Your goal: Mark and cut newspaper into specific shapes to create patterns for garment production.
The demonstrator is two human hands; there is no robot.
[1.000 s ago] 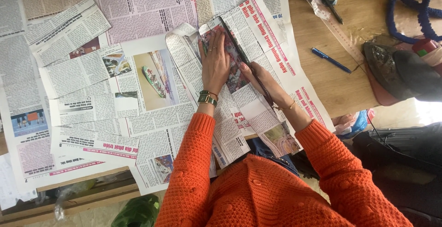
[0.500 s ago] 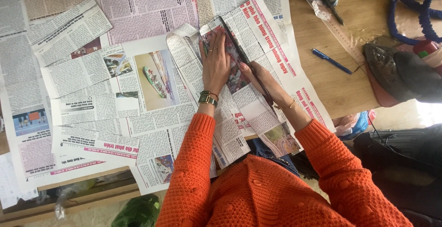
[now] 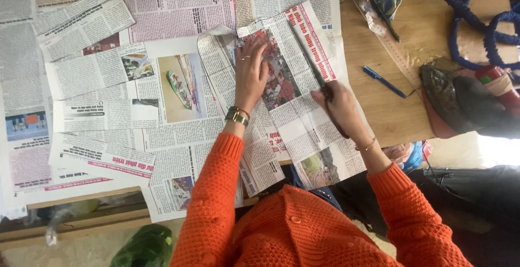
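The wooden table (image 3: pixel 379 110) in front of me is almost covered with spread newspaper sheets (image 3: pixel 108 82), laid flat and overlapping so the wood shows only on my right side. On top of them, angled toward me, lies the folded newspaper page (image 3: pixel 292 82) I am working on; its lower end hangs past the table edge over my lap.

My left hand (image 3: pixel 250 74) lies flat on that page, fingers stretched out and a little apart, palm pressing down, which I judge keeps the paper from sliding. My right hand (image 3: pixel 338 107) sits on the right part of the same page, fingers curled together around something dark and narrow (image 3: pixel 336 118). I cannot tell what it is, because my fingers hide most of it and only a dark sliver shows beneath them.

Off to the right, well apart from my hands, a blue pen (image 3: pixel 383 81) lies on the bare wood beside a long clear ruler (image 3: pixel 390 44). Farther right a dark lump (image 3: pixel 455 99) and blue cord (image 3: pixel 466 23) are cut off by the frame, so I cannot make them out. My orange sleeves (image 3: pixel 216 191) hide the near table edge.
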